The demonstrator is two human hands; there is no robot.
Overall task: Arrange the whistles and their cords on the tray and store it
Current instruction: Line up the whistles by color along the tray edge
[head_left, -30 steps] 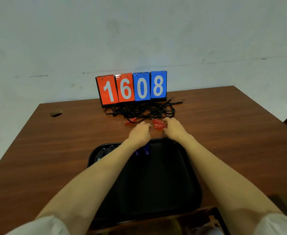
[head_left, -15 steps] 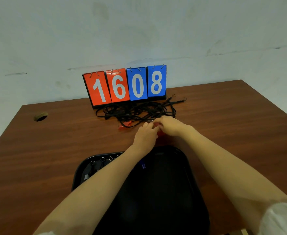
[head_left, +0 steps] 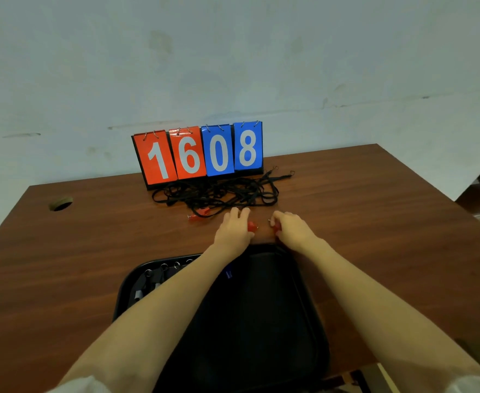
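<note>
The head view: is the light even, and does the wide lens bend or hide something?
Head view: the light is soft and dim, without glare; the black tray is so dark that its contents hardly show; the table edges splay outward from wide-angle distortion; the red whistles at the left hand and right hand look slightly soft.

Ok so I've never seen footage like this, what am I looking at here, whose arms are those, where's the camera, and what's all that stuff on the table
There is no machine here. The camera sits on a person's head and looks forward and down, so the two bare arms reaching out are the wearer's own.

They work at a brown wooden table. At its far edge stands a flip scoreboard reading 1608, with a tangle of black cords in front of it. Two red whistles lie loose beside the cords. Nearest the person is a black tray; some ringed items already lie in its left corner.

The left hand and the right hand each pinch a small red piece, apparently a whistle, just beyond the tray.
</note>
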